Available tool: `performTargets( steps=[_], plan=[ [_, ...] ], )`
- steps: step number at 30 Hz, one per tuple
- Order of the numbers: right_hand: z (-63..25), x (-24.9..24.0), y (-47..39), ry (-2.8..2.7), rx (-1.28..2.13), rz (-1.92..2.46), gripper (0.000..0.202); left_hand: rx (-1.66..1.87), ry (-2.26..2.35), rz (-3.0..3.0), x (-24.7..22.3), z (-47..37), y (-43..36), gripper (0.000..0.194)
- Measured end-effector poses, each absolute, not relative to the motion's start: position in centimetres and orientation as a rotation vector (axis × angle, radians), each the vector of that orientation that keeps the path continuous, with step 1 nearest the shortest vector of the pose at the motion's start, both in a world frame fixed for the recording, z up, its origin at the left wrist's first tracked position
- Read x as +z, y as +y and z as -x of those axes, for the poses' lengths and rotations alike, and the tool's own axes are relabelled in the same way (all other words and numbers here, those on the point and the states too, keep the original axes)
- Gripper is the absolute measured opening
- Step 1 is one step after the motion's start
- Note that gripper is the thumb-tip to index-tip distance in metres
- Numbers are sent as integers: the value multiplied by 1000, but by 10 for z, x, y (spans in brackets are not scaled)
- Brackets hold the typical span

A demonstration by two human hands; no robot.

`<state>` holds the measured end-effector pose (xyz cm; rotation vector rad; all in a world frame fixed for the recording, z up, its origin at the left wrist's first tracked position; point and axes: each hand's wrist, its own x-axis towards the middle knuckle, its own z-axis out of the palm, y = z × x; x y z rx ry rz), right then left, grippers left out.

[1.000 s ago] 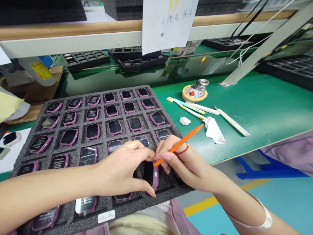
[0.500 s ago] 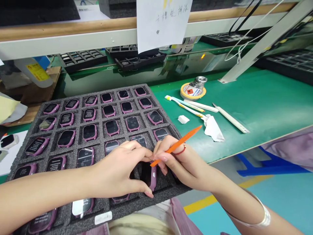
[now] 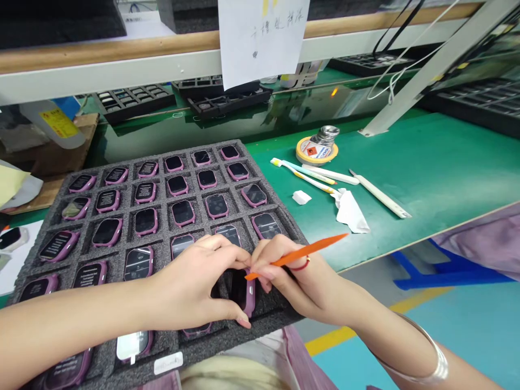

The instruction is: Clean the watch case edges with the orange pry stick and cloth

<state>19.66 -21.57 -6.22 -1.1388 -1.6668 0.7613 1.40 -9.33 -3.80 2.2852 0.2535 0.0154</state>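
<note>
A grey foam tray (image 3: 162, 346) holds rows of purple-framed smartwatch bodies in square compartments. Near its front right, my left hand (image 3: 203, 281) is curled around one purple watch (image 3: 251, 292), thumb at its lower end and fingers at its upper end. My right hand (image 3: 292, 271) pinches an orange pointed stick (image 3: 312, 248). The stick's lower tip is over the top edge of that same watch, and its other end points up to the right. The fingertips of both hands nearly meet there, hiding part of the watch.
Right of the tray on the green table (image 3: 447, 162) lie a toothbrush (image 3: 303, 176), a white knife (image 3: 382, 196), a crumpled tissue (image 3: 351, 211) and a tape roll (image 3: 317, 151) with a small bottle. A shelf beam (image 3: 182, 65) with a paper note crosses above; a slanted post stands right.
The orange stick has tilted lower, its upper end dropping and moving right. Both hands stay at the same watch. The whole view has shifted slightly.
</note>
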Motion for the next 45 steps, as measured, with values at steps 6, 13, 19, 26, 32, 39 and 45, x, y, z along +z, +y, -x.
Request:
performTargets(
  steps=[6, 13, 19, 26, 32, 39, 45],
  plan=[
    [-193, -65, -219, -1628, 691, 1163, 15, 20, 257, -2298, -36, -13, -93, 55],
    [-191, -69, -222, -1671, 601, 1203, 13, 21, 245, -2263, -36, -14, -94, 53],
    [-191, -69, -224, -1716, 489, 1206, 11, 25, 250, -2273, -37, -14, -94, 55],
    [-192, -74, -224, -1677, 450, 1174, 11, 45, 256, -2273, -36, -13, -95, 57],
    [-190, -74, -223, -1687, 484, 1157, 10, 44, 240, -2270, -37, -14, -95, 56],
    [-190, -73, -223, -1687, 494, 1172, 11, 35, 252, -2272, -38, -15, -95, 56],
    [-191, -72, -220, -1682, 515, 1171, 12, 41, 251, -2275, -38, -15, -95, 56]
  ],
)
